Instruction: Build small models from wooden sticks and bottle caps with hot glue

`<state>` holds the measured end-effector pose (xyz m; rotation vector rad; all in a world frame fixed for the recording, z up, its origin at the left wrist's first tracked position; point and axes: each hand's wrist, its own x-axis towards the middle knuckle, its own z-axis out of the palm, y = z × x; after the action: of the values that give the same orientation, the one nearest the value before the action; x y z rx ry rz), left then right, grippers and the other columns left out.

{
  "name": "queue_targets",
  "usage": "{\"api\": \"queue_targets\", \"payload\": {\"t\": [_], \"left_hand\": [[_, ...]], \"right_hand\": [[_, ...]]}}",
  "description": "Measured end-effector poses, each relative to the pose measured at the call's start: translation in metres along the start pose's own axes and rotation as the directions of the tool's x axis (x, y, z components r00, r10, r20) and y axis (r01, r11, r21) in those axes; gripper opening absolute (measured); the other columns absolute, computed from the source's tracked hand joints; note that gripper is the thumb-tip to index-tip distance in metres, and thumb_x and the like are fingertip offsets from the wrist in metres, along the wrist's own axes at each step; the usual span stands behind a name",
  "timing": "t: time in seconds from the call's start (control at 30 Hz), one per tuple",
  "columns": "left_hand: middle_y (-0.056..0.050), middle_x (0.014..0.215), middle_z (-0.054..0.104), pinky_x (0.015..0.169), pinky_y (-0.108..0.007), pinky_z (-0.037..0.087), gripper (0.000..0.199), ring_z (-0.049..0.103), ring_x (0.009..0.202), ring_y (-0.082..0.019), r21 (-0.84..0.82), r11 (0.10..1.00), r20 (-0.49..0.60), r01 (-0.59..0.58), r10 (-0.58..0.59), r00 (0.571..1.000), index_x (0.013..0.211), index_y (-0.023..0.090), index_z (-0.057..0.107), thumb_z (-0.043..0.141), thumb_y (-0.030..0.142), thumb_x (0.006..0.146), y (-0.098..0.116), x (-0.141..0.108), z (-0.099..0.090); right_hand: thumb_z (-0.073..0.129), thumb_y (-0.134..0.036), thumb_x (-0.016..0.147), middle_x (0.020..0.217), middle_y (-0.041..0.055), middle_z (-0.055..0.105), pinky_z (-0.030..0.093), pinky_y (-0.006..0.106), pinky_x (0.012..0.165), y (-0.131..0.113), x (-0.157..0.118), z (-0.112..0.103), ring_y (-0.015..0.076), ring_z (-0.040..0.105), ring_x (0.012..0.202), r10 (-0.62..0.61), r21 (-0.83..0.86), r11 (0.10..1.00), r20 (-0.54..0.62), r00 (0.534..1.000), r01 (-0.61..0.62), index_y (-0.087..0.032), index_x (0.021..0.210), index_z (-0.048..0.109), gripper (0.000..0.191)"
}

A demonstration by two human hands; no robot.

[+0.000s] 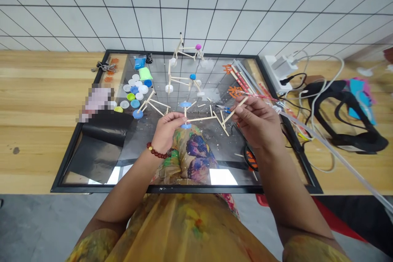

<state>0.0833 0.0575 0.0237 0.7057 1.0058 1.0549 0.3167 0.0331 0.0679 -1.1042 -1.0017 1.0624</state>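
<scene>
My left hand (167, 131), wearing a beaded bracelet, pinches one end of a small wooden stick frame (201, 119). Two light blue bottle caps (186, 126) are fixed on a short crossbar at that end. My right hand (258, 120) grips a thin wooden stick (235, 111) between thumb and fingers; its lower tip meets the frame's far end, though whether it is joined there I cannot tell. Left of the frame is another stick assembly (150, 102) with a blue cap (138, 114). Two more stick models, one with a blue knob (192, 76) and one with a pink knob (198, 46), stand behind.
Loose bottle caps (134, 89) lie left beside a green packet (145, 74). Black sheets (101, 151) cover the board's left side. Scissors (250, 157) lie near my right wrist. A power strip (278, 75), cables and a black frame-like object (344, 118) sit at right.
</scene>
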Motion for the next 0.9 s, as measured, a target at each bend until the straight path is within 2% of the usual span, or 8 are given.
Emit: {"api": "queue_targets", "payload": {"t": [0.1,0.2,0.4,0.57,0.7,0.77,0.9], "left_hand": [[0.001,0.068,0.069,0.069,-0.026,0.050,0.023,0.065,0.068,-0.012,0.008,1.000,0.016,0.011,-0.011,1.000,0.069,0.017,0.072,0.086,0.029,0.056,-0.002,0.000,0.001],[0.001,0.068,0.069,0.069,-0.025,0.050,0.023,0.065,0.068,-0.012,0.016,1.000,0.021,0.016,-0.016,1.000,0.068,0.016,0.071,0.086,0.028,0.055,-0.003,-0.001,0.003],[-0.001,0.067,0.069,0.067,-0.025,0.048,0.025,0.064,0.067,-0.012,0.007,0.997,0.025,0.072,-0.073,0.997,0.068,0.015,0.071,0.087,0.027,0.053,-0.001,-0.003,0.006],[-0.001,0.065,0.067,0.056,-0.023,0.044,0.025,0.061,0.060,-0.010,-0.035,0.978,0.020,0.204,-0.203,0.979,0.069,0.013,0.068,0.086,0.023,0.055,0.001,-0.001,0.005],[0.000,0.063,0.064,0.054,-0.022,0.045,0.022,0.059,0.057,-0.009,-0.034,0.974,0.042,0.225,-0.223,0.974,0.069,0.013,0.067,0.083,0.020,0.055,0.000,-0.001,0.005],[0.001,0.063,0.063,0.054,-0.022,0.045,0.021,0.059,0.057,-0.009,-0.036,0.972,0.045,0.231,-0.230,0.972,0.070,0.013,0.067,0.082,0.019,0.056,0.001,-0.002,0.006],[0.001,0.063,0.063,0.054,-0.022,0.042,0.018,0.058,0.058,-0.009,0.012,0.977,0.050,0.214,-0.215,0.975,0.069,0.014,0.068,0.081,0.020,0.059,0.002,-0.004,0.005]], "right_hand": [[0.091,-0.034,0.066,0.076,-0.0033,0.071,0.052,0.022,0.051,0.004,0.002,-0.001,0.0091,0.062,0.059,0.013,0.035,0.999,-0.001,1.000,-0.013,-0.026,0.077,0.069,0.026],[0.092,-0.036,0.064,0.079,-0.0019,0.073,0.055,0.023,0.054,0.003,0.003,0.003,0.0104,0.065,0.062,0.035,0.018,0.999,0.023,0.999,-0.035,-0.025,0.076,0.068,0.029],[0.093,-0.036,0.064,0.069,-0.0031,0.068,0.053,0.025,0.056,0.008,0.002,0.019,0.0105,0.061,0.059,-0.099,-0.105,0.988,0.103,0.990,0.110,-0.024,0.074,0.066,0.031],[0.090,-0.036,0.068,0.078,0.0002,0.073,0.055,0.030,0.065,0.008,0.002,0.022,0.0144,0.066,0.068,-0.128,-0.181,0.970,0.178,0.976,0.160,-0.023,0.073,0.067,0.027],[0.088,-0.031,0.071,0.078,-0.0002,0.072,0.054,0.032,0.074,0.004,0.004,0.014,0.0150,0.066,0.074,-0.241,-0.361,0.881,0.217,0.946,0.307,-0.024,0.075,0.071,0.018],[0.089,-0.030,0.070,0.075,-0.0012,0.071,0.052,0.031,0.072,0.006,0.009,0.008,0.0140,0.063,0.071,-0.265,-0.398,0.861,0.178,0.948,0.316,-0.024,0.074,0.073,0.017],[0.092,-0.036,0.064,0.070,-0.0024,0.069,0.050,0.029,0.063,0.025,0.020,-0.005,0.0126,0.061,0.063,-0.189,-0.262,0.948,0.003,0.982,0.183,-0.025,0.074,0.073,0.023]]}}
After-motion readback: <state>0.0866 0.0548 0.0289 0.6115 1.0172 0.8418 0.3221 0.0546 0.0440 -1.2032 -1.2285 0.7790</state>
